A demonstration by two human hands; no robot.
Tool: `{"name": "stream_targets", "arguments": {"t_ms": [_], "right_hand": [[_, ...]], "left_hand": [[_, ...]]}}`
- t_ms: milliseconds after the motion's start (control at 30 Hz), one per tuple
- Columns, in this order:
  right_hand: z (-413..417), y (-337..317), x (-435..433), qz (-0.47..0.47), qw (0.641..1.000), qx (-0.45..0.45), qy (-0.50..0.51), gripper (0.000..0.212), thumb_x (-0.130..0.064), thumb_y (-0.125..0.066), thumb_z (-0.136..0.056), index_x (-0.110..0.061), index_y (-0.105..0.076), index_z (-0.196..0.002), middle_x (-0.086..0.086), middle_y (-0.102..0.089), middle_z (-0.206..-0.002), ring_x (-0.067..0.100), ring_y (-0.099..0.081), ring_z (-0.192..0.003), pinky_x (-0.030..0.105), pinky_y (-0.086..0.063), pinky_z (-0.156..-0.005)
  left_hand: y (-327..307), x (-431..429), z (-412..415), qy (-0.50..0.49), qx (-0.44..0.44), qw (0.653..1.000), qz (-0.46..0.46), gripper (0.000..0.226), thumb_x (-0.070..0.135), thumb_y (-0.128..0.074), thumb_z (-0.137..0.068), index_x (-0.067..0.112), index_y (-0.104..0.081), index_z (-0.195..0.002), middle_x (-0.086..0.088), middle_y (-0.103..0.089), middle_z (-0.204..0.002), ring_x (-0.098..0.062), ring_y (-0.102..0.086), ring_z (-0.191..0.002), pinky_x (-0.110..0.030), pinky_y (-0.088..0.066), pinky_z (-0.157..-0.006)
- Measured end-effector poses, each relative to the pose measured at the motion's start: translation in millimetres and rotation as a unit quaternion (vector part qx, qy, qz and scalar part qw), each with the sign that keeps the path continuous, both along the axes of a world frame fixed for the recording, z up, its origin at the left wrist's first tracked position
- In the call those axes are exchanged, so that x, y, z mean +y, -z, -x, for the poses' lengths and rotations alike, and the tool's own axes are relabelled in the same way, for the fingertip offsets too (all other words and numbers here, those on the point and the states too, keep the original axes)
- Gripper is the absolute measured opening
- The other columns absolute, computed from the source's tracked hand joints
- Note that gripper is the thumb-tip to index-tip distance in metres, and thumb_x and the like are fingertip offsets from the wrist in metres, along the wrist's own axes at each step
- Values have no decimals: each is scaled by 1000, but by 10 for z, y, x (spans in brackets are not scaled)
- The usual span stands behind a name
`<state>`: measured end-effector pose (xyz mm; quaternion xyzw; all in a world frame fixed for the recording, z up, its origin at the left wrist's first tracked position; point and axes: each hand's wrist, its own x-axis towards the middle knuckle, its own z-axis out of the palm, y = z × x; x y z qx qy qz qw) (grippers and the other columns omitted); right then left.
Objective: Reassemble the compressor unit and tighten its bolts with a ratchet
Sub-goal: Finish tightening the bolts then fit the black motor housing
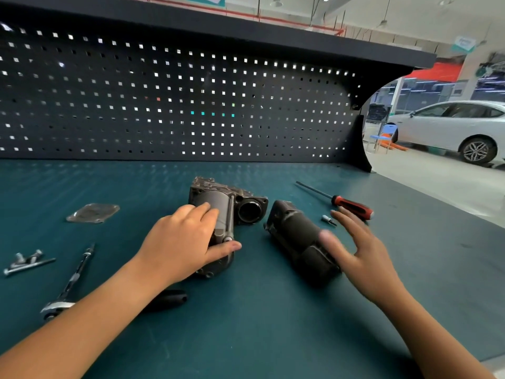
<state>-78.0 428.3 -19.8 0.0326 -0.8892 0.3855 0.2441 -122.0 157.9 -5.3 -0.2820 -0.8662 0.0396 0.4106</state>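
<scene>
Step in hand: joining halves, judged early. Grey housing (218,212) on bench (259,332), gripped by left hand (185,242), fingers curled over its barrel. Dark scuffed motor (295,239) just beside, apart. Right hand (363,250) spread open at motor, contact unclear. Next: seat motor into housing bore. Bolts (24,262), ratchet (68,291) untouched at left.

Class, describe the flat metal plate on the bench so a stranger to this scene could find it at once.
Start at the green workbench below the black pegboard. Left of the compressor body under the left hand, the plate lies alone. Unlike the bolts and ratchet nearer the person, it is flat, thin and shiny.
</scene>
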Motion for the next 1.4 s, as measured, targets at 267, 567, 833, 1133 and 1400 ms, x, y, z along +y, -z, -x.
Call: {"name": "stream_targets", "arguments": {"t_ms": [267,567,833,1133,1400], "right_hand": [[41,-75,-70,-302,950,-75,-34,68,-58,-63,-75,-45,-39,-138,3,-37,-148,19,-40,-133,25,-33,-101],[76,-7,-737,42,998,-35,-34,65,-63,-60,-68,-29,-61,-124,-17,-65,-100,4,-59,-107,24,-44,-97],[255,-91,-1022,157,981,-101,-58,70,-62,-55,-79,-24,-48,-137,-10,-52,-134,10,-43,-129,18,-31,-95],[288,-133,-1024,169,977,-108,-80,59,-56,-61,-80,-22,-57,-128,-16,-59,-110,6,-55,-110,24,-43,-94],[361,-132,-1058,31,990,-104,-89,69,-63,-56,-80,-14,-52,-128,4,-59,-125,20,-52,-118,27,-39,-92]], "left_hand": [[30,-19,24,-3,-1,1000,-10,94,64,-5,-92,-2,-72,-82,-17,-72,-88,-27,-69,-67,-29,-51,-37],[53,-29,26,-9,17,1000,-17,93,63,-7,-93,-3,-72,-82,-18,-72,-87,-28,-69,-63,-27,-48,-34],[58,-34,49,-10,21,1000,-15,93,63,-6,-93,-2,-72,-84,-18,-72,-88,-28,-69,-65,-28,-48,-36],[59,-47,82,3,19,1000,-10,91,61,-8,-95,-3,-72,-84,-18,-72,-89,-27,-71,-71,-30,-52,-39],[14,-91,70,0,-20,1000,-11,92,63,-7,-93,-1,-73,-89,-16,-73,-92,-28,-71,-79,-33,-53,-43]]}}
